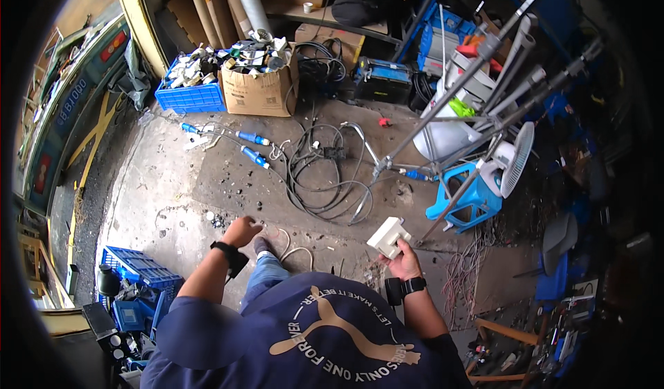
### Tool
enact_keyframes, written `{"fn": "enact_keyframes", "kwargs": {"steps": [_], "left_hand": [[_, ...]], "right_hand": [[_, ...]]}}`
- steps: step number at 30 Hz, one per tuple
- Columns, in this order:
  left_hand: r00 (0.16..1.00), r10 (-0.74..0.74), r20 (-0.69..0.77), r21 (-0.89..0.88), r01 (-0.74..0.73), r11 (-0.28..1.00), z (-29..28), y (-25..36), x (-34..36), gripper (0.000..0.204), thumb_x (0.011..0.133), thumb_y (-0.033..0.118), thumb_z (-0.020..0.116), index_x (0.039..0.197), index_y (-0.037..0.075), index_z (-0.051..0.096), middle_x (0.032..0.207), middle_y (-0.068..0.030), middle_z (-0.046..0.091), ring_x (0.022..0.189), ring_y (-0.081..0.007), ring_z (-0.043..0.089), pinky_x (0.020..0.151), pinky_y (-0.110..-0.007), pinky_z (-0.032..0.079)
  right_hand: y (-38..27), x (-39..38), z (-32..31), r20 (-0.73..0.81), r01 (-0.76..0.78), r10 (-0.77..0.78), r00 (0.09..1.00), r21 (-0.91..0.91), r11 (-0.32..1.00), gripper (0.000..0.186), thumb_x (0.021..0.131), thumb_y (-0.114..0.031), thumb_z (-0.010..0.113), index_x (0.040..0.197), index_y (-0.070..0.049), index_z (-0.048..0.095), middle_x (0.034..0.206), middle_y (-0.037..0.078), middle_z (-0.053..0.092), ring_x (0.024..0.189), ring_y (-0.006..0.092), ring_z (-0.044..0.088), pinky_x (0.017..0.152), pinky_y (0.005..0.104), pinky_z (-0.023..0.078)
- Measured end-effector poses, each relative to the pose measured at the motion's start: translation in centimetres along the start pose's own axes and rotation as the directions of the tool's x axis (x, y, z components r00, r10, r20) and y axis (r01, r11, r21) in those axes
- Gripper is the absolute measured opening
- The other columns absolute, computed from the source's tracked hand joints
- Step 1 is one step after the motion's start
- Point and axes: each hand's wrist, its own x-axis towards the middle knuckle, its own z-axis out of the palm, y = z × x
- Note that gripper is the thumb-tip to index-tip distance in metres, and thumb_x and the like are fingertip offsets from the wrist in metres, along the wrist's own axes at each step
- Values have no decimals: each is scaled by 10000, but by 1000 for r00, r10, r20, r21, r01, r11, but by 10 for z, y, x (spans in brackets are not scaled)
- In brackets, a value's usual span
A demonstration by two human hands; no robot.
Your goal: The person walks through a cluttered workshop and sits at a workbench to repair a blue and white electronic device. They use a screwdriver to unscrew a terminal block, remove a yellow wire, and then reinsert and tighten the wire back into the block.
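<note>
- The person's left hand (240,232) is hovering over the floor with its fingers curling inward; whether it is gripping anything small, I cannot tell.
- The person's right hand (404,263) is clamping, thumb and fingers, on a white, rectangular, plastic-looking block (385,239), which is sitting just beyond the palm, clear of the floor.
- The handling is apparently standing midway: the block is already resting in the grip and is not yet lying released; whether any work on it is finished, I cannot tell.
- Far left of the left hand, a long green panel with red patches (76,112) is slanting along the edge.
- Nearer on that side, a blue lattice plastic crate (143,266) is standing.
- Ahead of the left hand, a stained grey concrete floor (166,174) is bearing scattered dark bits; farther off, a blue plastic crate (190,100) and a brown cardboard box (259,93) are brimming with small parts.
- Between the hands but farther forward, a loose dark cable coil (297,185) is sprawling.
- Ahead and right of the right hand, grey metal poles (429,119) are leaning near a bright blue plastic stool (470,198) and a white round fan (517,159).
- Right of the right hand, thin tangled wires (465,271) are lying.
</note>
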Motion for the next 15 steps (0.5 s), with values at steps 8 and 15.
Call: {"fn": "enact_keyframes", "kwargs": {"steps": [8, 15], "left_hand": [[897, -377, 230, 173, 343, 923, -24, -249, -67, 436, 773, 392, 619, 801, -39, 680, 927, -237, 652, 907, -393, 613, 827, -430, 476], [628, -749, 212, -521, 721, 457, -65, -297, -84, 349, 823, 249, 599, 1043, -20, 616, 786, -109, 648, 558, -223, 633, 459, -325, 495]], "right_hand": [[58, 87, 58, -359, -84, 68, 931, -29, 996, 383, 855, -334, 594, 1168, -119, 540, 1037, 71, 610, 878, 229, 604, 636, 376, 533], [63, 181, 140, -285, -195, 151, 947, -133, 972, 346, 855, -330, 613, 1122, -114, 569, 1002, 59, 622, 870, 217, 620, 631, 365, 542]]}}
